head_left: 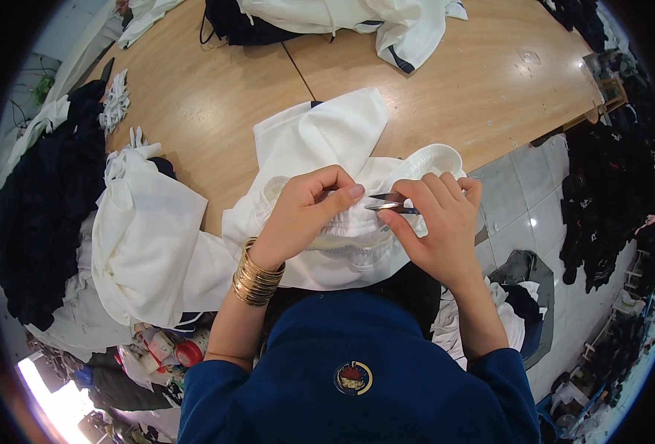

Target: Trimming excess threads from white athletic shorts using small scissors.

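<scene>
At the near edge of the light wooden surface [216, 96], the left hand [305, 211], gold bangles at its wrist, pinches the gathered elastic waistband of a white cloth garment [327, 137], while the right hand [434, 226] grips small metal thread snips [388, 203] touching that waistband.

Person wearing a dark blue top [357, 355], sleeves pushed up, round red-and-gold badge [353, 378], stacked gold bangles [255, 277] circling the left wrist
</scene>
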`<action>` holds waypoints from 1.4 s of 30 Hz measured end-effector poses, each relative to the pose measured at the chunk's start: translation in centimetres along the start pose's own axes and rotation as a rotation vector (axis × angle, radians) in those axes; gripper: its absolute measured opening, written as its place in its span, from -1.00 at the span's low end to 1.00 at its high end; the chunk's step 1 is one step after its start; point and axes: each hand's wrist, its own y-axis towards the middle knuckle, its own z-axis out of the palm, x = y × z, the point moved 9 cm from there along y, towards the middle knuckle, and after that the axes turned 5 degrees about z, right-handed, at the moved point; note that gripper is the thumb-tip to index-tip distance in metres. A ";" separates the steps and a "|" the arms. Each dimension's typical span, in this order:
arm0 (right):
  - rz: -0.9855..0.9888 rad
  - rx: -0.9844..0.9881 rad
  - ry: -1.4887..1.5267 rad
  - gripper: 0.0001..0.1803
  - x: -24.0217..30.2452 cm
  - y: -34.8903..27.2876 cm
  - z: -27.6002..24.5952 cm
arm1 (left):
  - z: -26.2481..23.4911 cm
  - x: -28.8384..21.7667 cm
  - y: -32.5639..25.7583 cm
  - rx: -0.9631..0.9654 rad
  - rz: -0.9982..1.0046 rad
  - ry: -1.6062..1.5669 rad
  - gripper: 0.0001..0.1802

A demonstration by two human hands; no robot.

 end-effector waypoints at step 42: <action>0.013 -0.002 0.073 -0.67 -1.4 -0.5 0.6 | 1.1 0.9 0.0 -0.007 -0.104 -0.179 -0.77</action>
